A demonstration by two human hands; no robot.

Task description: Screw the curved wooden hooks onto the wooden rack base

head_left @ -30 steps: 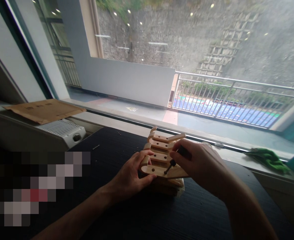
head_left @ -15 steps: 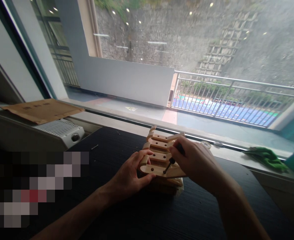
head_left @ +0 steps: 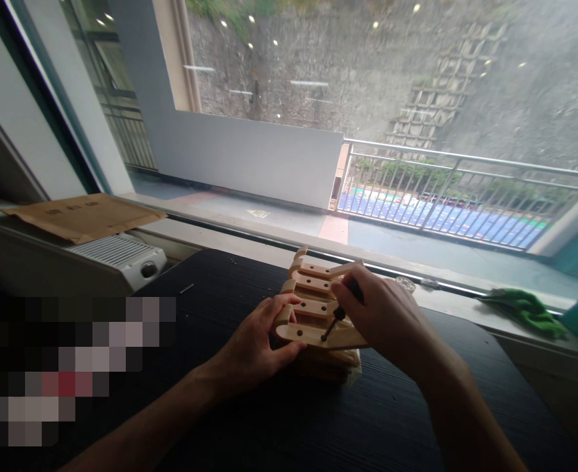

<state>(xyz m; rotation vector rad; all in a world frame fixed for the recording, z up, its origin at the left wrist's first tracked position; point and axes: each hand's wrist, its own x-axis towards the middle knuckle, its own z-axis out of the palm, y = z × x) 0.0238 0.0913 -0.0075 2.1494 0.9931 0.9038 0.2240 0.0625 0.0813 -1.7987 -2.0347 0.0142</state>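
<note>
A light wooden piece with several curved-end slats and dark screw holes, like a small rack [head_left: 313, 307], lies on a wrapped stack [head_left: 341, 373] on the dark table. My left hand [head_left: 272, 334] is closed around its near left corner, the thumb along the front slat and the fingers over the curved end. In my right hand [head_left: 372, 295] is a screwdriver [head_left: 338, 314], gripped by its dark handle and tilted. Its tip sits at a hole in the nearest slat. Part of the handle is hidden by my fingers.
The black table [head_left: 230, 288] carries small bits at its far left. A brown envelope [head_left: 87, 216] lies on a white grilled unit [head_left: 132, 259]. On the windowsill are a green cloth [head_left: 522, 311] and a roll of clear tape [head_left: 405, 284]. A window stands behind the table.
My right hand has shifted and turned very slightly around the screwdriver. My left hand and the wooden rack stay where they were.
</note>
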